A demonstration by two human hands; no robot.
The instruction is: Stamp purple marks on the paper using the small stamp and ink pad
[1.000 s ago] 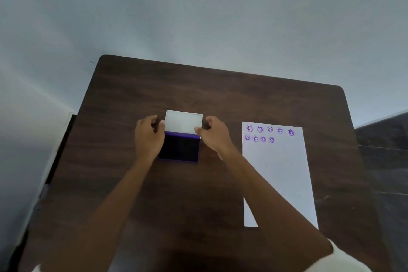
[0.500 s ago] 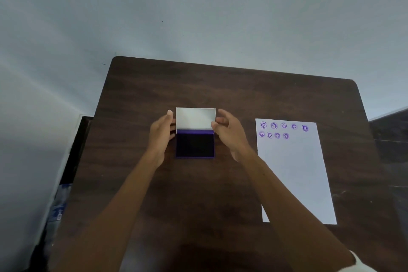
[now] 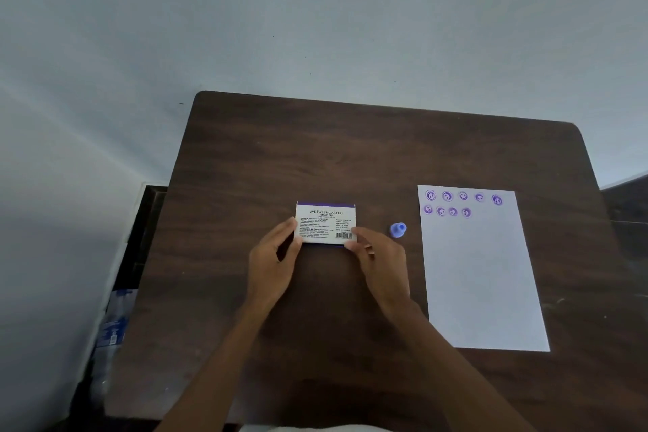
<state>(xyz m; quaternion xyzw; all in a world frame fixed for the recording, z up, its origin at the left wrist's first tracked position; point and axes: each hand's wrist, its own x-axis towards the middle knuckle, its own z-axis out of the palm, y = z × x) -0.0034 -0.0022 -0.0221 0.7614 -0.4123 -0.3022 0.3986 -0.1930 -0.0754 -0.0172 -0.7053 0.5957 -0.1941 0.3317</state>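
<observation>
While both hands, left hand (image 3: 271, 265) and right hand (image 3: 380, 265), pinch its near corners, the ink pad (image 3: 326, 222) lies closed mid-surface (image 3: 350, 151), lid reading "FABER-CASTELL STAMP PAD". Just right stands the small stamp (image 3: 398, 230), beside the paper (image 3: 482, 273) bearing nine purple marks (image 3: 463, 203).

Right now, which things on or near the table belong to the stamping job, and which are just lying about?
Job: ink pad, lid closed, held by left hand and right hand; small stamp; paper with purple marks.
Lying about: plastic bottle beside the table.
</observation>
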